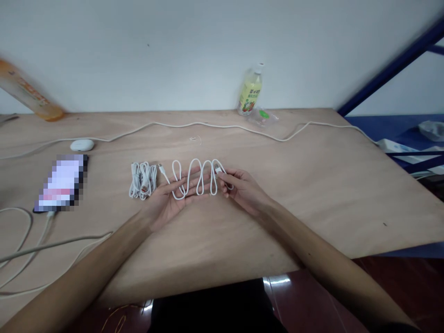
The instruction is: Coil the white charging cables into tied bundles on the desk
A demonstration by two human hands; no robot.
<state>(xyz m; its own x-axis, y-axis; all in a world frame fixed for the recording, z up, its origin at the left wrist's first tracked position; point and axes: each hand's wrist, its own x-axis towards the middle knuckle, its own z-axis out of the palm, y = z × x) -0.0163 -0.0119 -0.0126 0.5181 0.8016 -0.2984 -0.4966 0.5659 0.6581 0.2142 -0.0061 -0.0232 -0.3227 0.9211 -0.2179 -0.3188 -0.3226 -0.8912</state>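
A white USB charging cable (189, 175) is laid in wavy loops across the fingers of my left hand (164, 208). That palm faces up with its fingers stretched out, and the thumb rests over the cable near its small plug. My right hand (244, 187) pinches the cable's wider USB plug (218, 169) between thumb and fingers, beside the left fingertips. Left of my left hand, several bundled white cables (142, 179) lie on the wooden table (215, 245).
A phone (62, 182) with a cable plugged in and a white earbud case (82, 145) are on the left. By the wall stand an orange bottle (31, 95) and a yellow drink bottle (250, 95), with a plastic wrapper (265, 116). A long white cord (208, 124) crosses behind.
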